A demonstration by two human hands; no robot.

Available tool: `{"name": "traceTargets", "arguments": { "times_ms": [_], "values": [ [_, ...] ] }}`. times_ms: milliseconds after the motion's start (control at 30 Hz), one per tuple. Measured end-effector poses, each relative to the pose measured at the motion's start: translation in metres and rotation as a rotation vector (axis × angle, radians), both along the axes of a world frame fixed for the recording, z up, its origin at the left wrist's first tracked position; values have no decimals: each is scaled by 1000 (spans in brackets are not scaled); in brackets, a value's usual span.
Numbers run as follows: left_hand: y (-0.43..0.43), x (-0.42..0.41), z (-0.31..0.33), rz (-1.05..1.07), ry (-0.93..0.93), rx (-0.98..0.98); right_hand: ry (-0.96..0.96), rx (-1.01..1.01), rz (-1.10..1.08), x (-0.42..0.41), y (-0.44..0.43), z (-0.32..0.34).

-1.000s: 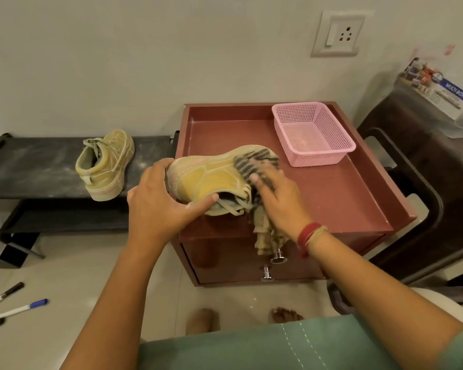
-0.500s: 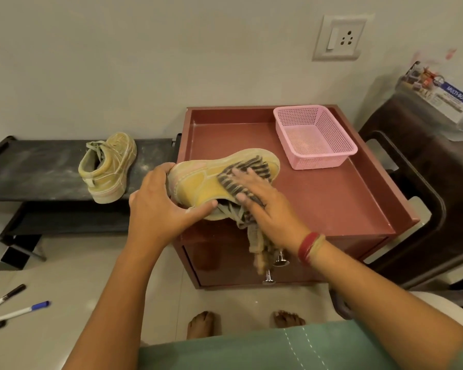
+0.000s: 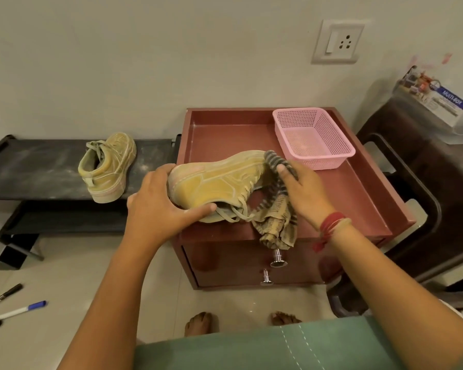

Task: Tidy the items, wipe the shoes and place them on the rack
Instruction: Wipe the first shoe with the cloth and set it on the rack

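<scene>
Viewing a red cabinet (image 3: 332,209) against the wall, I see the left hand (image 3: 158,206) clamped on the shoe (image 3: 214,182) and the right hand (image 3: 305,188) pressing a striped cloth (image 3: 275,209) to its toe.

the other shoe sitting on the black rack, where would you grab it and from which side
Probably by the heel collar. The shoe on the rack stands upright on its sole with its heel and open mouth toward the person and its toe toward the wall. Coming from the front and above, fingers could hook into the opening with the thumb behind the heel. Nothing touches it on the black rack.
</scene>
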State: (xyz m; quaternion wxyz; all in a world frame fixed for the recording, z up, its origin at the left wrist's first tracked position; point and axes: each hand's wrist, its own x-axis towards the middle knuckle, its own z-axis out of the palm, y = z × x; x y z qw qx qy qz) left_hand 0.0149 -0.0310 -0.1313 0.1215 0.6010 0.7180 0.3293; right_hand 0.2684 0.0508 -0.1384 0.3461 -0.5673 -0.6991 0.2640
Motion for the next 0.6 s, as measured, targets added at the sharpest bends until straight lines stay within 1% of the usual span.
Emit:
{"name": "traceTargets", "arguments": {
  "times_ms": [67,133,200,267,300,367,400,433,500,533,600],
  "values": [
    [1,0,-1,4,-52,-10,-11,77,-56,6,0,-2],
    [1,4,-1,10,-91,-7,14,101,-45,-3,-5,-6],
    [3,9,-1,14,-87,12,25,41,52,-23,-14,-12],
    [3,13,0,25,-96,27,75,-17,151,-43,-32,-17],
    [3,13,1,29,-103,29,103,1,209,-51,-42,-18],
    [2,11,3,19,-84,25,111,100,353,-59,-59,-19],
    [2,11,3,12,-66,24,132,131,405,-59,-62,-21],
    [3,10,3,11,-57,23,168,132,411,-58,-61,-25],
    [4,10,4,32,-61,15,283,57,301,-57,-55,-28],
    [5,11,5,46,-67,11,389,-9,229,-58,-52,-28],
    [6,11,6,55,-74,7,713,-156,105,-59,-51,-25]
  ]
}}
